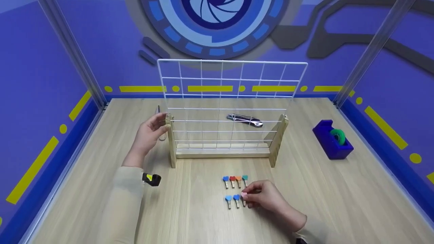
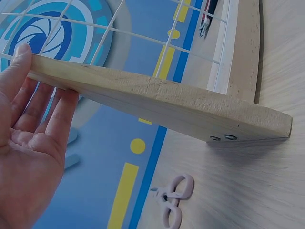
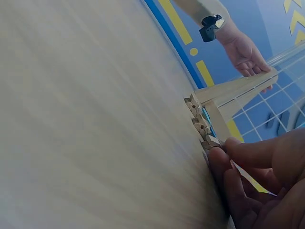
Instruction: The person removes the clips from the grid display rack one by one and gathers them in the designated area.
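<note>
A white wire grid [image 1: 222, 78] stands in a wooden frame [image 1: 222, 154]. My left hand [image 1: 145, 134] grips the upper end of the frame's left side board [image 2: 157, 93], thumb on one edge and fingers on the other. My right hand [image 1: 268, 198] pinches a small clothespin with a pink heart [image 1: 243, 195] at the tabletop, its lower part partly behind the fingers. Left of it lie a light-blue heart clothespin [image 1: 228, 198] and a blue one [image 1: 236, 197]. A row above holds blue [image 1: 226, 179], red [image 1: 232, 178], orange [image 1: 238, 178] and green [image 1: 245, 178] heart clothespins.
Behind the grid lies a utility knife [image 1: 244, 120]. Scissors [image 2: 174, 200] lie beyond the left side board. A blue tape dispenser [image 1: 333, 140] with a green roll stands on the right. Printed blue walls [image 1: 37, 67] enclose the wooden table [image 1: 190, 206].
</note>
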The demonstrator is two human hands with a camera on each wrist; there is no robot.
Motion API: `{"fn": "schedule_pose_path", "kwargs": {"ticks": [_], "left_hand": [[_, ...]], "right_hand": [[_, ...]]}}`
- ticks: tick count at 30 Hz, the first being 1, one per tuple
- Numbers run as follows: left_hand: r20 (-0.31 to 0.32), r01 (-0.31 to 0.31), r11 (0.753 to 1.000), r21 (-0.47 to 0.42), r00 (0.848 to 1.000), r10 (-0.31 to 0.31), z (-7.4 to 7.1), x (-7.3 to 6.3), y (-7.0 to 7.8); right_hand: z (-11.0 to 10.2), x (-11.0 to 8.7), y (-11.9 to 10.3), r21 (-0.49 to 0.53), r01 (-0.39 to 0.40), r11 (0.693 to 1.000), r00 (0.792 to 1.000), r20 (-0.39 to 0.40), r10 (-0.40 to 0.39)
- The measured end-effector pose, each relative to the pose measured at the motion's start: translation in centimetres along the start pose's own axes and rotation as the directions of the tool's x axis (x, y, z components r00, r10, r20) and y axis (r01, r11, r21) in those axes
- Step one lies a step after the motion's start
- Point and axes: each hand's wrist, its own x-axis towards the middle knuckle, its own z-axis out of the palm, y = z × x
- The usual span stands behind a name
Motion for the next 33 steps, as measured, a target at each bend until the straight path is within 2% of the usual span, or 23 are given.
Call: {"fn": "schedule_pose_path", "kwargs": {"ticks": [7,15,19,28,33], "left_hand": [[0.007,0.003,1.000,-0.017,1.000,-0.003,0.0,0.0,-0.1],[0.004,0.010,1.000,-0.006,1.000,-0.010,0.3,0.1,-0.1],[0.007,0.009,1.000,-0.002,1.000,-0.009,0.4,0.1,-0.2],[0.011,0.015,1.000,-0.008,1.000,-0.015,0.4,0.2,-0.4],[-0.006,0.014,1.000,-0.014,1.000,-0.014,0.3,-0.2,-0.7]], "right_hand": [[0.2,0.0,0.3,0.005,0.030,1.000,1.000,0.000,-0.030],[0.2,-0.1,0.3,-0.108,0.051,0.993,0.999,-0.010,-0.052],[0.1,-0.1,0.4,-0.130,0.046,0.990,0.999,-0.022,-0.050],[-0.6,-0.5,0.4,-0.058,0.007,0.998,1.000,-0.027,-0.009],[-2.4,-1.0,-0.7,-0.070,0.053,0.996,0.994,-0.096,-0.060]]}}
